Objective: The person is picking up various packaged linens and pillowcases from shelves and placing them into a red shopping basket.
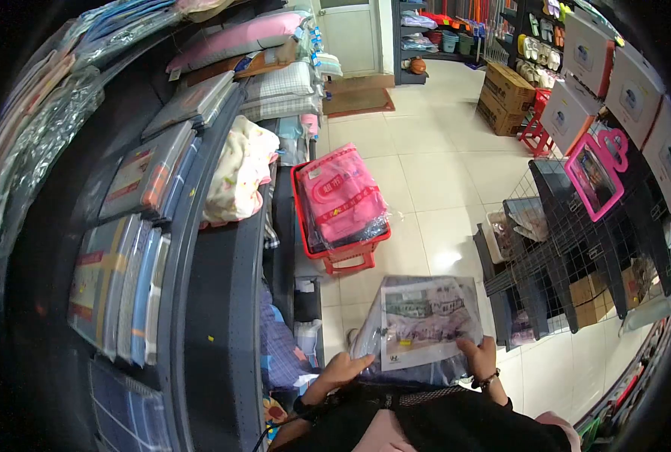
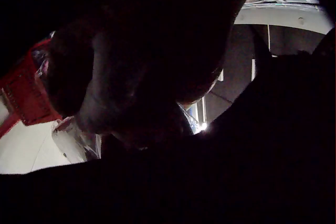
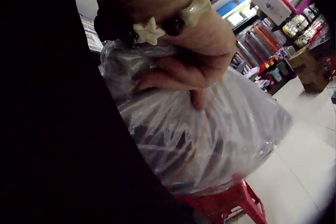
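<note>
Between both hands, close to the person's body, is a clear plastic package (image 1: 433, 313) of folded cloth with a printed picture sheet on top. The left hand (image 1: 343, 371) grips its near left edge, thumb lying over the plastic. At the near right corner the right hand (image 1: 480, 358) holds it, thumb on top. From the right wrist, the fingers of the right hand (image 3: 191, 71) curl against the crinkled plastic bag (image 3: 210, 129), below a beaded star bracelet. The left wrist view is very dark, showing only the outline of the left hand (image 2: 126, 87).
Ahead, a red basket (image 1: 299, 207) on a red stool (image 1: 350, 264) bears pink packaged cloth (image 1: 343, 192). Dark shelves (image 1: 222, 301) with packed bedding line the left. A wire rack (image 1: 546, 233) stands at right. Cardboard boxes (image 1: 505, 98) sit farther back on the tiled floor (image 1: 441, 181).
</note>
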Available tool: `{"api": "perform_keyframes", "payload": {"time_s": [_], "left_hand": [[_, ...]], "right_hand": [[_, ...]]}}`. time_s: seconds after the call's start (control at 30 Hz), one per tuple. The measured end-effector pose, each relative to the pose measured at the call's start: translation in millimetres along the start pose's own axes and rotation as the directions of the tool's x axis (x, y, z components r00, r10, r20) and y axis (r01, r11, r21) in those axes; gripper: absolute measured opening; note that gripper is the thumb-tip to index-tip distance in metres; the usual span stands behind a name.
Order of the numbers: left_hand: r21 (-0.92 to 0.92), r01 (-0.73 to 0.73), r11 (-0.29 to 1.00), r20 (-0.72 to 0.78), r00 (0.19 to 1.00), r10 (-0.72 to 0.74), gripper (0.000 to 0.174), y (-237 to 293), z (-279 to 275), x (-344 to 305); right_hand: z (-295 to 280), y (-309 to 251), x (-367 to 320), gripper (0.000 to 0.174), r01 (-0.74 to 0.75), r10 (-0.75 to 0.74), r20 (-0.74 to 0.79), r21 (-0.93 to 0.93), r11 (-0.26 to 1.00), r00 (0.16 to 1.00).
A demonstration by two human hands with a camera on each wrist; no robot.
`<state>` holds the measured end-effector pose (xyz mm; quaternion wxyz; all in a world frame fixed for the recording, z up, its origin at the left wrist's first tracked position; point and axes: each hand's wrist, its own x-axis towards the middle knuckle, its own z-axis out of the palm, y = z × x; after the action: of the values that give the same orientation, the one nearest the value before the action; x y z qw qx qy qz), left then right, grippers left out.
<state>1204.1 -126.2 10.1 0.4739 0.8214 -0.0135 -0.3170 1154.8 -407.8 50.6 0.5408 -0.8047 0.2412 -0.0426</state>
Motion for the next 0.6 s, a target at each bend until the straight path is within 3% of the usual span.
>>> {"api": "perform_keyframes", "payload": {"time_s": [0.13,0.2,0.27,0.33,0.37,0.43,0.47,0.53,0.6], "left_hand": [[0.086,0.068,0.994,-0.021,0.998,-0.066,0.054,19.7,-65.6,30.6],[-0.022,-0.053,0.998,-0.084,0.995,0.051,0.053,-4.0,-82.8,55.1],[-0.05,-0.036,0.998,-0.09,0.995,0.031,0.049,4.2,-102.7,62.6],[-0.042,-0.116,0.992,-0.235,0.966,0.103,0.045,9.5,-120.5,72.5],[-0.039,-0.047,0.998,-0.21,0.977,0.037,0.042,21.5,-132.0,72.7],[-0.05,-0.078,0.996,-0.239,0.969,0.064,0.042,15.9,-142.4,86.5],[-0.058,-0.114,0.992,-0.272,0.958,0.094,0.041,11.8,-146.6,94.0],[-0.044,-0.123,0.991,-0.283,0.953,0.106,0.04,2.5,-155.6,108.0],[-0.034,-0.138,0.99,-0.303,0.945,0.122,0.039,1.1,-164.0,125.9]], "right_hand": [[39.7,-43.3,39.5,0.025,0.016,-0.017,0.029,0.047,0.999,0.999],[58.8,-58.8,59.0,0.025,0.076,-0.078,0.023,0.07,0.995,0.997],[71.7,-75.1,75.6,0.024,0.107,-0.113,0.094,0.066,0.992,0.989],[89.2,-95.8,93.3,0.024,0.173,-0.18,0.104,0.067,0.983,0.978],[94.5,-104.0,105.3,0.024,0.169,-0.175,0.104,0.065,0.984,0.979],[104.3,-118.4,128.7,0.023,0.281,-0.27,0.212,-0.02,0.96,0.939],[110.9,-122.2,139.8,0.023,0.276,-0.265,0.213,-0.023,0.961,0.94],[125.9,-125.9,164.9,0.021,0.402,-0.384,0.258,-0.021,0.915,0.887],[135.4,-135.4,194.7,0.021,0.426,-0.367,0.351,-0.107,0.898,0.862]]}}
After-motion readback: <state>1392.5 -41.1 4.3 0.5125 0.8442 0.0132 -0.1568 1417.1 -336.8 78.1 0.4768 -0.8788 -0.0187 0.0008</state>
